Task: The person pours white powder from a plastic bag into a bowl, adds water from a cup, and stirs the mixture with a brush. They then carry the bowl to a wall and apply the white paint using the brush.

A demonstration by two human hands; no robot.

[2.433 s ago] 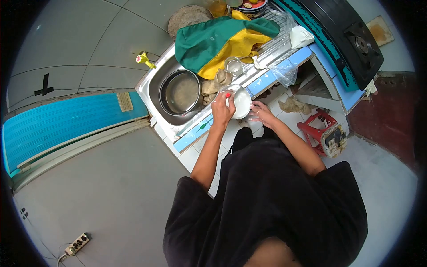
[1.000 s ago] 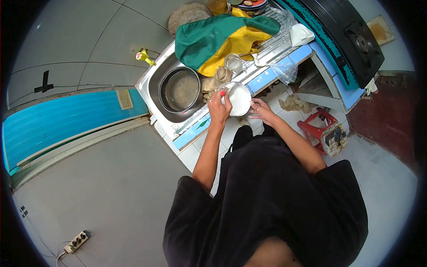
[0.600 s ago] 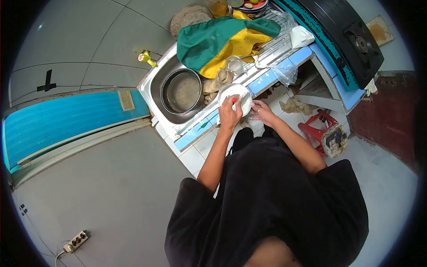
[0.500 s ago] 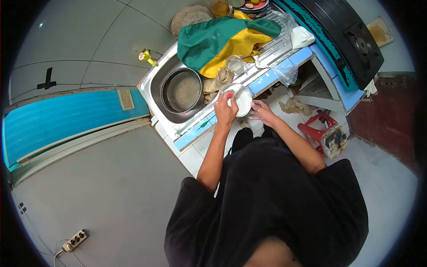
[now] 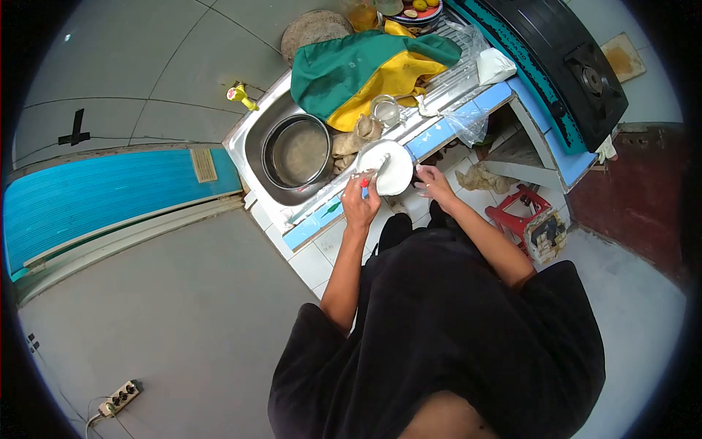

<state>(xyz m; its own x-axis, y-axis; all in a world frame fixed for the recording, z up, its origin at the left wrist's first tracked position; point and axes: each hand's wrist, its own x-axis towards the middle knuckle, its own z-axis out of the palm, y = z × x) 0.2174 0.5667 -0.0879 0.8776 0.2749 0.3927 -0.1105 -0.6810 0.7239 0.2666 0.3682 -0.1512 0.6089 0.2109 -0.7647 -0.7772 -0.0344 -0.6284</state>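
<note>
My left hand (image 5: 359,205) is closed round the red end of a small utensil (image 5: 382,162), whose pale part reaches over a round white pan (image 5: 398,175). The exact kind of utensil is too small to make out. At the pan's right side, the fingers of my right hand (image 5: 436,186) close on its short dark handle (image 5: 417,175). The pan is at the front edge of the sink counter, overlapping its blue tiles (image 5: 431,139) in this view. Just behind it are a clear glass (image 5: 385,110) and a crumpled brown bag (image 5: 349,143).
A large dark pot (image 5: 297,151) stands in the steel sink (image 5: 252,135), with a yellow tap (image 5: 240,95) beside it. Green and yellow cloth (image 5: 358,73) covers part of the drainer. A black stove (image 5: 570,66) is at the right, above a red stool (image 5: 526,219).
My left hand has moved slightly down and left, and more of the utensil shows over the pan. The pan's dark handle now shows at my right hand.
</note>
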